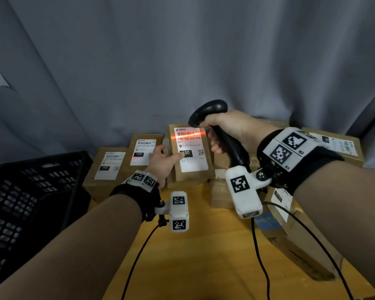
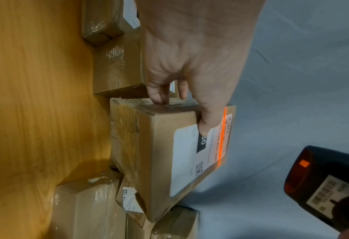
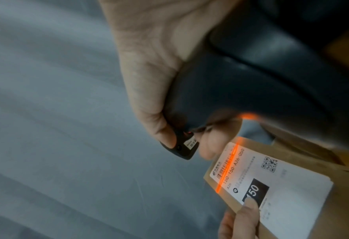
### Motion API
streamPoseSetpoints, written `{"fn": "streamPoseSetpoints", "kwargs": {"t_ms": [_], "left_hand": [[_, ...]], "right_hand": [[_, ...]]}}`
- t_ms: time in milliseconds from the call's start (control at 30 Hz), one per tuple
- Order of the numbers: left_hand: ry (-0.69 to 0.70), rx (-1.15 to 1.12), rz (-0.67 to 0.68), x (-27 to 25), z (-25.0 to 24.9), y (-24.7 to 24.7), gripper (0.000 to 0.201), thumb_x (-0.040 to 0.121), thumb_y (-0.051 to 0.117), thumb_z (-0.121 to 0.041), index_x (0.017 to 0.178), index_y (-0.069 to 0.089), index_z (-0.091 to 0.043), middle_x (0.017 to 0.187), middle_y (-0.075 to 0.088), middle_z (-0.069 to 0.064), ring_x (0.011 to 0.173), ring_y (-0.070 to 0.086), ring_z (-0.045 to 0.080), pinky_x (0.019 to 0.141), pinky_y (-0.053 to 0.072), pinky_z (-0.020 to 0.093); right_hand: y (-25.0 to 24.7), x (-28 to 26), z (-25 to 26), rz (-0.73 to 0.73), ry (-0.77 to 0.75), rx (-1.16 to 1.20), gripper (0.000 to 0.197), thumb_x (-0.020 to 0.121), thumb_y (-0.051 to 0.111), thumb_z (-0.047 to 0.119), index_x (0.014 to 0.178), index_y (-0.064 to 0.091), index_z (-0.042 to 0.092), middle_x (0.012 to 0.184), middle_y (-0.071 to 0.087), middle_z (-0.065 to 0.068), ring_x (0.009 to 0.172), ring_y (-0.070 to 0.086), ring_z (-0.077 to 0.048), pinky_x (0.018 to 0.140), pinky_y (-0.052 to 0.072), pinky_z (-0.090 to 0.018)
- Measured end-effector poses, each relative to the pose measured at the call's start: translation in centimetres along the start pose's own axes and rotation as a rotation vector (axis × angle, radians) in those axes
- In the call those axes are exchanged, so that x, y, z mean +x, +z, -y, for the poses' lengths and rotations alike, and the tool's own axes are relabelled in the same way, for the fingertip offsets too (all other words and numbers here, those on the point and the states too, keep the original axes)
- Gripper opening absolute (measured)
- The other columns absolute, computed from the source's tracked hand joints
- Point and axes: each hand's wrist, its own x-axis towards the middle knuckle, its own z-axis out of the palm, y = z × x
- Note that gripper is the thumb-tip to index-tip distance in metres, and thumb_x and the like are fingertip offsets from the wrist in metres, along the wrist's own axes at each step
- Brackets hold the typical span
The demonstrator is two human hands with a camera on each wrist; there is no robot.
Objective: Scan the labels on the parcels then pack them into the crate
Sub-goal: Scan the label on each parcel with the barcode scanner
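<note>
A tall brown cardboard parcel (image 1: 189, 156) wrapped in glossy clear tape stands tilted at the centre of a smooth honey-coloured wooden table (image 1: 204, 245). The left hand (image 1: 161, 164) grips its near edge, thumb pressed on the white paper shipping label (image 1: 191, 149). The right hand (image 1: 230, 128) is curled round a curved matte black plastic barcode scanner (image 1: 217, 126), casting an orange line across the printed barcode. Two more labelled brown boxes (image 1: 126, 161) stand at nine o'clock of the parcel. A black slotted plastic crate (image 1: 30, 191) sits at eight o'clock.
</note>
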Motion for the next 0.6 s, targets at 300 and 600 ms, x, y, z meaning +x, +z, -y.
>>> {"fn": "streamPoseSetpoints", "kwargs": {"t_ms": [300, 600], "left_hand": [[-0.012, 0.046, -0.04, 1.0, 0.9, -0.5, 0.082, 0.082, 0.075, -0.021, 0.147, 0.027, -0.016, 0.098, 0.065, 0.001, 0.089, 0.065, 0.019, 0.08, 0.054, 0.037], [-0.012, -0.023, -0.028, 1.2, 1.1, -0.6, 0.082, 0.082, 0.074, -0.027, 0.148, 0.027, -0.021, 0.119, 0.063, 0.006, 0.1, 0.063, 0.022, 0.089, 0.05, 0.038]], "right_hand": [[0.8, 0.1, -0.3, -0.015, 0.046, 0.028, 0.025, 0.088, 0.063, 0.025, 0.083, 0.06, 0.001, 0.065, 0.06, -0.012, 0.046, 0.06, -0.017, 0.044, 0.052, -0.023], [1.7, 0.9, -1.2, -0.087, -0.089, 0.012, 0.03, 0.088, 0.066, 0.025, 0.104, 0.059, 0.002, 0.07, 0.058, -0.005, 0.047, 0.055, -0.015, 0.044, 0.048, -0.022]]}}
